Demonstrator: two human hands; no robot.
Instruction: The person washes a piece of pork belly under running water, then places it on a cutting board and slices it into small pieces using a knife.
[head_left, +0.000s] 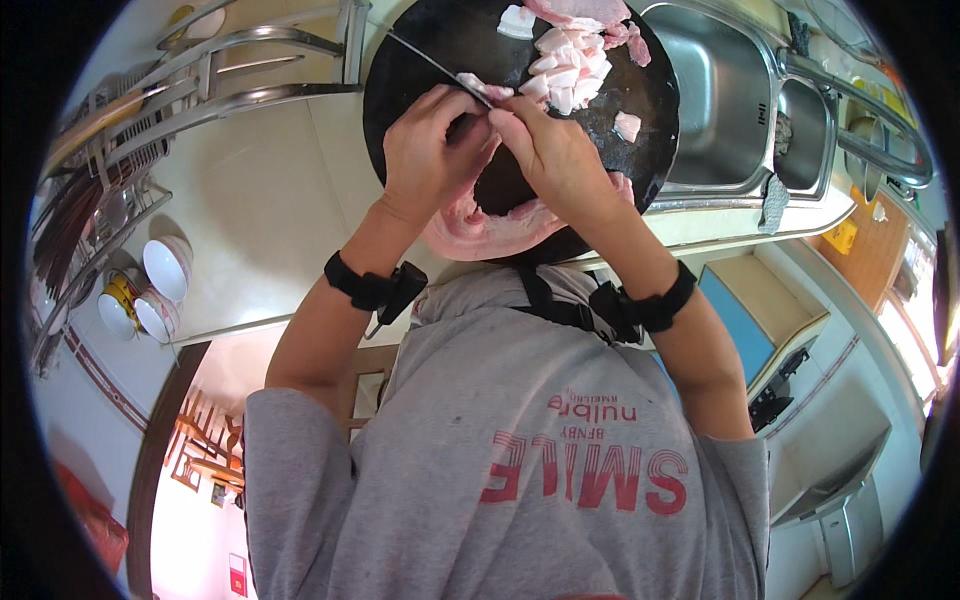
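Near the middle of a round dark chopping board (637, 161), both hands meet at a knife (427, 56) seen nearly edge-on. My right hand (559, 154) closes around its near end; the handle is hidden. My left hand (431, 146) is curled on raw meat beside the blade, its fingertips partly hidden. A small meat piece (480, 86) lies against the blade. A long pale pink strip of raw fatty meat (499, 236) curves below both hands. Cut pale chunks (570, 71) are heaped beyond my right hand, near a larger meat slab (581, 11). One chunk (627, 126) lies apart at right.
A double steel sink (720, 97) adjoins the board at right, with a grey cloth (772, 202) over its front edge. Metal racks (225, 97) stand at left above the pale counter (255, 187). Several bowls (168, 268) sit at the counter's left side.
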